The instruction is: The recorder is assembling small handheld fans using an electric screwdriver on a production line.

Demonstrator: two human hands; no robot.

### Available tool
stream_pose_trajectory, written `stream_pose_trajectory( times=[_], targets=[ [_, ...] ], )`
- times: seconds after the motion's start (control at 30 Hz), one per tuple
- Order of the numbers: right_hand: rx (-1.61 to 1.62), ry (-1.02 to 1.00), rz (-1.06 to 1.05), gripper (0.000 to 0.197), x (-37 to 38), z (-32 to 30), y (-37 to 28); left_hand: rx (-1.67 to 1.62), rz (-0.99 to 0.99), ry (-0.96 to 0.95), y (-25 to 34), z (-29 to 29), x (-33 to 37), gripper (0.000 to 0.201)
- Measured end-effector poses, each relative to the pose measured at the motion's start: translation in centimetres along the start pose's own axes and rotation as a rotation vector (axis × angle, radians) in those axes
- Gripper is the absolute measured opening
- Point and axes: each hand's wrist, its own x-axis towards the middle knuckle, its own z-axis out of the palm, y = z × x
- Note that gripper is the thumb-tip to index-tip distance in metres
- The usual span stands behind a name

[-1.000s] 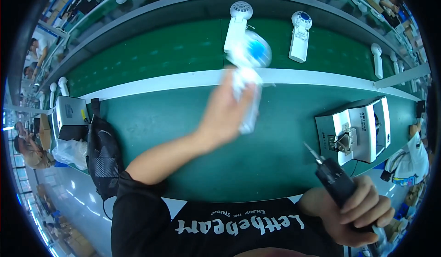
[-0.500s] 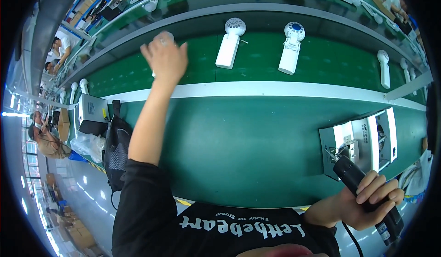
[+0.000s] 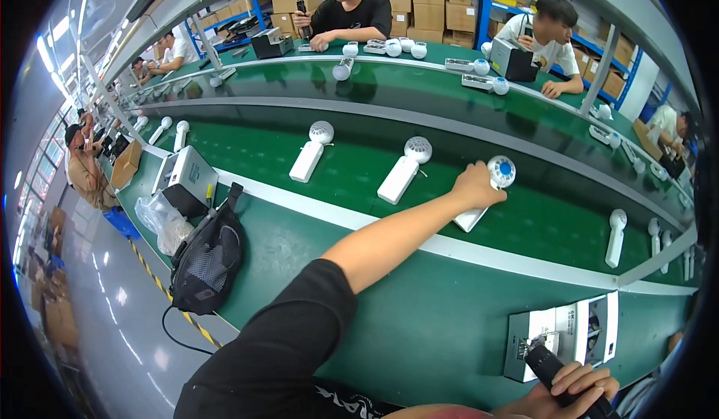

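On the green belt, my left hand [image 3: 479,185] is closed around the neck of a white handheld fan [image 3: 470,219], whose round head carries a blue centre. The hand hides the fan's middle. To its left lie two more white handheld fans, one nearer [image 3: 399,178] and one farther left [image 3: 305,161]. At the lower right my right hand [image 3: 580,389] grips a black electric screwdriver [image 3: 545,364]. The screwdriver's tip is at the front of a white and black screw feeder [image 3: 567,322].
A pale rail [image 3: 524,263] runs between belt and bench. On the left stand a white box-shaped device [image 3: 191,175], a black mesh bag [image 3: 213,258] and a clear plastic bag [image 3: 166,220]. Another fan [image 3: 616,238] lies right. Co-workers sit across the line.
My left hand has moved right, from the leftmost of the three fans to the blue-centred one, and closed on it. The view has tilted up; the right hand keeps the screwdriver at the feeder.
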Motion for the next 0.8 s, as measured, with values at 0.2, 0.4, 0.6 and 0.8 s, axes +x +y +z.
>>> stream_pose_trajectory(
  times=[0.2, 0.4, 0.6, 0.8],
  targets=[
    [0.161, 0.1, 0.019, 0.008, 1.1, -1.2, 0.4, -1.404, -0.208, -0.389, 1.1, -3.1, -10.4, 0.037],
    [0.106, 0.071, -0.055, 0.019, 3.0, -4.9, -0.1, -1.683, -0.361, -0.496, 0.1, -1.4, -17.8, 0.026],
    [-0.004, -0.048, 0.021, 0.019, 4.1, -2.5, -0.9, -1.595, -0.473, -0.719, -0.9, -2.0, -21.7, 0.033],
    [-0.252, -0.117, 0.062, 0.017, 3.6, -1.4, -1.5, -1.345, -0.24, -0.7, -0.6, 0.7, -22.1, 0.029]
  ],
)
